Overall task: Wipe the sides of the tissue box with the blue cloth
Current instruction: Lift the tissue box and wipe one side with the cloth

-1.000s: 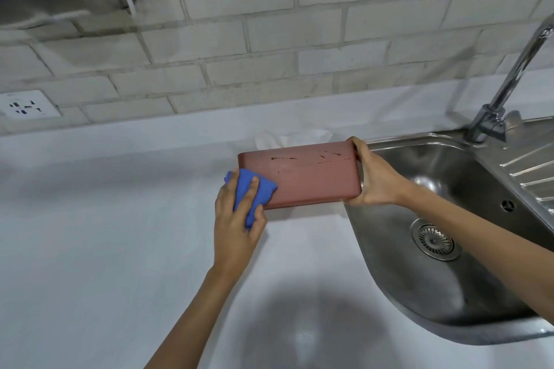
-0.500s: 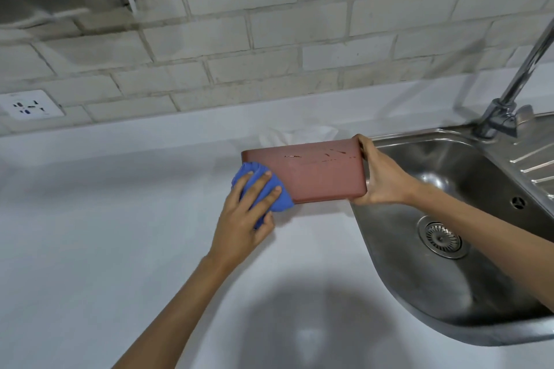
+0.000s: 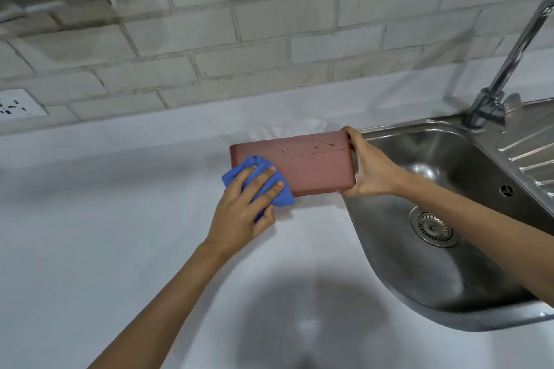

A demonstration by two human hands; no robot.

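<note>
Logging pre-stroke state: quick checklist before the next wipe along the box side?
1. Blue cloth under left hand, pressed on tissue box: ok.
2. Right hand grips the box's right end: ok.
3. Stroke path rightward along the facing side is free: ok.
4. Scuff marks near the top edge unwiped: not ok.
5. Box resting on counter or lifted: cannot tell.

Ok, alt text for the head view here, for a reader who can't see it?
A left hand presses a blue cloth against the left end of a reddish tissue box, while the right hand grips its right end. The box sits on a white counter beside a steel sink.
</note>
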